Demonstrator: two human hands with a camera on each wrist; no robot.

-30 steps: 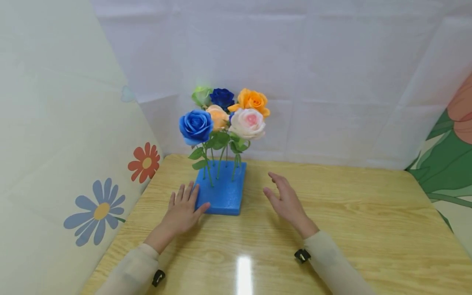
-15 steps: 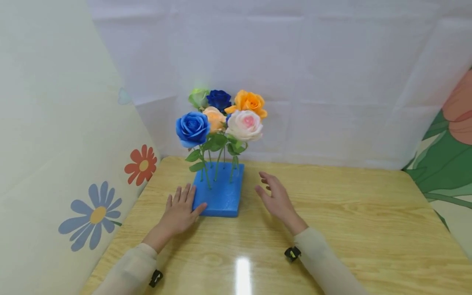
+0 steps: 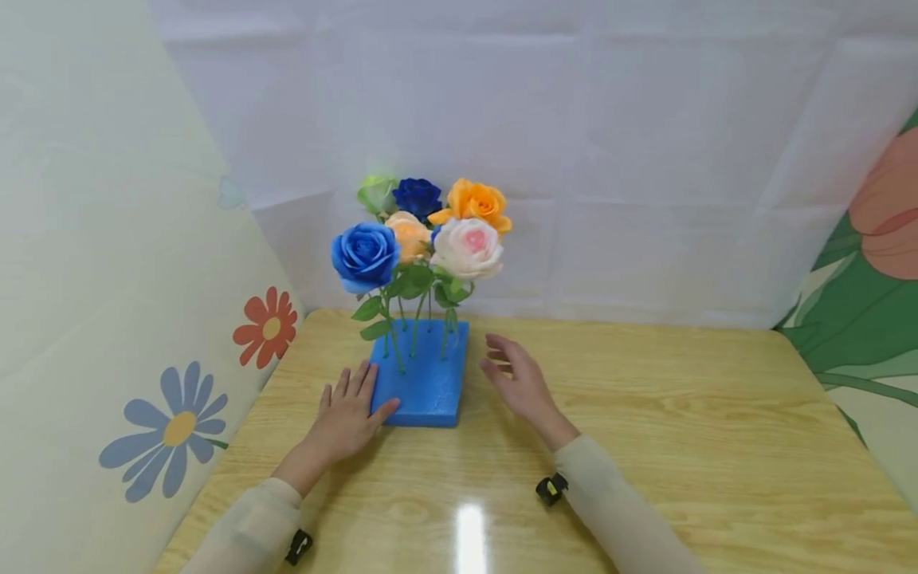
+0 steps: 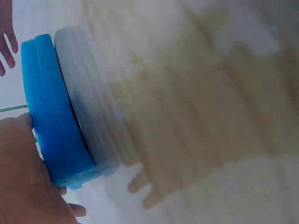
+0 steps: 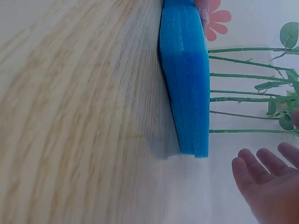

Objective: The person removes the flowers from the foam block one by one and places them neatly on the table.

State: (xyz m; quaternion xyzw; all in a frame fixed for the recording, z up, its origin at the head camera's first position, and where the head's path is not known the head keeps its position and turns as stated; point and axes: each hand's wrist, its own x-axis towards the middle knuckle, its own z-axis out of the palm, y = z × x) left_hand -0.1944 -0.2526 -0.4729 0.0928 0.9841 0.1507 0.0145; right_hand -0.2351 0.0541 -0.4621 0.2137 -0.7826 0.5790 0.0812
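Observation:
A blue foam block (image 3: 423, 399) lies on the wooden table, with several artificial roses standing upright in it on green stems. In front are a blue rose (image 3: 366, 257) and a pale pink rose (image 3: 468, 248). Behind them show a peach rose (image 3: 409, 236), an orange rose (image 3: 473, 204), a dark blue rose (image 3: 417, 198) and a pale green rose (image 3: 376, 194). My left hand (image 3: 343, 418) rests along the block's left side, fingers extended, thumb over its front corner. My right hand (image 3: 523, 387), fingers loosely bent and holding nothing, is just right of the block.
A white cloth backdrop (image 3: 645, 159) hangs close behind the roses at the table's back edge. The left wall panel (image 3: 107, 279) carries printed flowers. At the right is another printed panel (image 3: 875, 319). The wooden table (image 3: 681, 430) extends to the right of my right hand.
My right hand has moved left, closer to the block. My left hand keeps its place on the block, and the whole head view has shifted slightly.

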